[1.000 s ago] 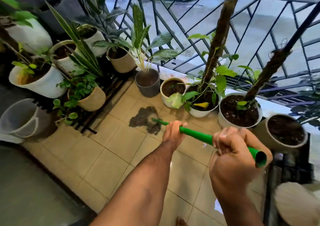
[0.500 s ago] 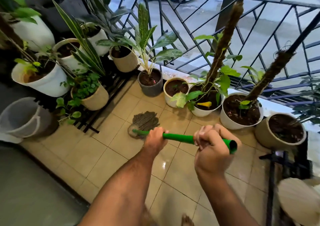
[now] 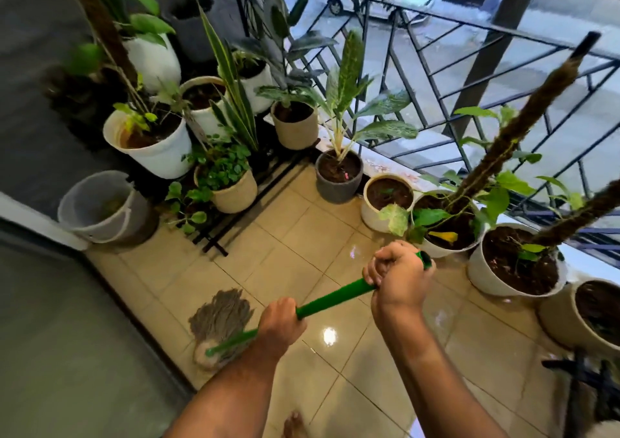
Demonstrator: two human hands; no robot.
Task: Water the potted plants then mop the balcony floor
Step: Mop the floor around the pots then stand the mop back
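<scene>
A: Mop head [image 3: 219, 323] flat on tile beyond left hand [image 3: 281, 327], near dark threshold edge [image 3: 141, 313]; open wet floor [image 3: 302, 246] ahead of both fists.

B: Grips?

A: Left fingers wrapped round green handle [image 3: 330, 298] low down; right hand [image 3: 399, 280] clenched round its top end.

B: Beyond right knuckles?

A: Row of pots [image 3: 510, 266] against railing [image 3: 469, 78].

B: Change?

A: Pulled back from grey pot [image 3: 339, 179] toward threshold.
</scene>
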